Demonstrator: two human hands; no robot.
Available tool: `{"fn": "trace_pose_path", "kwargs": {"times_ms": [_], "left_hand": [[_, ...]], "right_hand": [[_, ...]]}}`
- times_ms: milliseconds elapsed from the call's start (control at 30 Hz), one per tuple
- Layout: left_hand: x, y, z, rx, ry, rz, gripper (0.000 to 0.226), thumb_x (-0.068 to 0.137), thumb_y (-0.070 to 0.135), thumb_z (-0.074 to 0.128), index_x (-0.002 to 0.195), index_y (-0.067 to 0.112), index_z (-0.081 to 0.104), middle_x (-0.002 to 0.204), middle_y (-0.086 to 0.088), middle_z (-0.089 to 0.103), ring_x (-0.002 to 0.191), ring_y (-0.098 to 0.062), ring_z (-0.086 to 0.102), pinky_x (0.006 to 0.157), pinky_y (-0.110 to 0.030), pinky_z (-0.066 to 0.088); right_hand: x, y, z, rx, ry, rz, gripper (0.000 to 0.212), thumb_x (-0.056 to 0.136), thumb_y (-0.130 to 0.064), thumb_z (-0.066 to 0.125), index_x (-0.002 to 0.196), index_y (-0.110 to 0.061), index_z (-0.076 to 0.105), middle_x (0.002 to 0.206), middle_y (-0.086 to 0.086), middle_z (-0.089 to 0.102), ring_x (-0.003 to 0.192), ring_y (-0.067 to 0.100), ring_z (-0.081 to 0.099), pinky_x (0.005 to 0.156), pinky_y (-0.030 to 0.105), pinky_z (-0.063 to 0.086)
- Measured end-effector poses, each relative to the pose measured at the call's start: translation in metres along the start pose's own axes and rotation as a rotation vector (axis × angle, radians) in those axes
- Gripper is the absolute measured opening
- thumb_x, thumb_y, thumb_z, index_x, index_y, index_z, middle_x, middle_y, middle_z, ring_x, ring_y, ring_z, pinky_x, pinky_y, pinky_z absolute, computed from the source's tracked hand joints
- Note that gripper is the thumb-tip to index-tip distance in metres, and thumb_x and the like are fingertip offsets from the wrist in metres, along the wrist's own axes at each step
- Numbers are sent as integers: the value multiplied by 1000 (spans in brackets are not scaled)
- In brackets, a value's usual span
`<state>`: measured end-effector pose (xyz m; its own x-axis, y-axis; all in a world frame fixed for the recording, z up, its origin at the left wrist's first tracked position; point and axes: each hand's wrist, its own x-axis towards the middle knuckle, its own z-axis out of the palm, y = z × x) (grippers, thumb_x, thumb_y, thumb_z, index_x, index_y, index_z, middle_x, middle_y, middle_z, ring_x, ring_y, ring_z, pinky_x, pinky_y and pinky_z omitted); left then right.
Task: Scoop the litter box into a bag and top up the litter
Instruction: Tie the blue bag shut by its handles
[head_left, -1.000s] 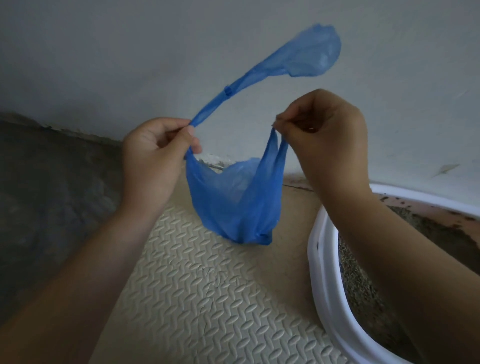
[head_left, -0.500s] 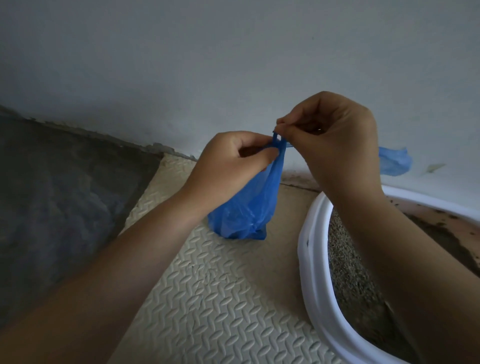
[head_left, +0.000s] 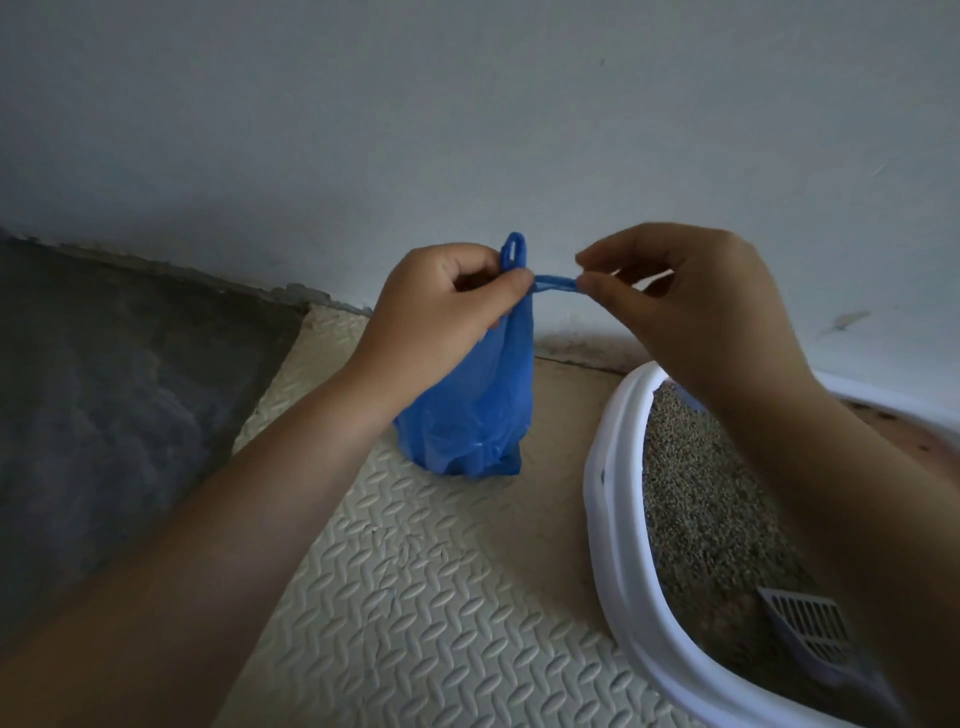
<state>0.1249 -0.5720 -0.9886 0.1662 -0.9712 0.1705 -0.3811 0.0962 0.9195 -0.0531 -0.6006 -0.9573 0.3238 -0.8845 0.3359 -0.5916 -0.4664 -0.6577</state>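
The blue plastic bag (head_left: 475, 410) stands on the cream patterned floor mat (head_left: 415, 597), just left of the white litter box (head_left: 618, 519) and close to the pale wall (head_left: 467, 130), with one handle loop poking up above the left hand (head_left: 441, 301), whose curled fingers grip the bag's gathered neck. The right hand (head_left: 685, 306) pinches the other handle between thumb and fingertips, and that strip runs level between the two hands. Inside the box, grey litter (head_left: 711, 509) fills the pan and a slotted scoop (head_left: 810, 634) lies on it near the lower right, while a dark bare floor (head_left: 104, 389) borders the mat on the left.
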Motion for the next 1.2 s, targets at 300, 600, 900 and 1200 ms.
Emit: {"fn": "trace_pose_path", "kwargs": {"times_ms": [300, 600, 900, 1200], "left_hand": [[3, -4, -10, -126, -13, -86, 14, 90, 21, 62, 85, 16, 74, 67, 8, 67, 62, -1, 57, 63, -13, 46], [1, -3, -11, -188, -63, -132, 16, 92, 19, 59, 88, 14, 73, 68, 7, 66, 62, -5, 55, 64, -14, 46], [-2, -2, -7, -166, -92, -111, 17, 92, 22, 59, 94, 16, 74, 70, 7, 65, 59, -4, 52, 64, -16, 46], [-5, -6, -9, 71, 28, 6, 12, 87, 27, 65, 79, 35, 69, 57, 21, 61, 56, -11, 55, 54, -17, 41]], "right_hand": [[-2, 5, 29, 329, -193, 285, 31, 75, -12, 79, 103, -20, 67, 69, -6, 73, 63, 6, 68, 68, 21, 55], [-1, 7, 59, 326, -209, 252, 29, 80, -10, 74, 107, -20, 70, 66, -2, 71, 61, 6, 67, 67, 17, 56], [-4, 18, 68, 79, -55, 103, 12, 80, -25, 74, 88, -18, 69, 84, -9, 63, 79, 5, 61, 69, 23, 51], [-11, 25, 70, 3, -29, 44, 23, 84, -11, 59, 106, -17, 64, 70, -7, 56, 63, 7, 52, 58, 23, 44]]}}
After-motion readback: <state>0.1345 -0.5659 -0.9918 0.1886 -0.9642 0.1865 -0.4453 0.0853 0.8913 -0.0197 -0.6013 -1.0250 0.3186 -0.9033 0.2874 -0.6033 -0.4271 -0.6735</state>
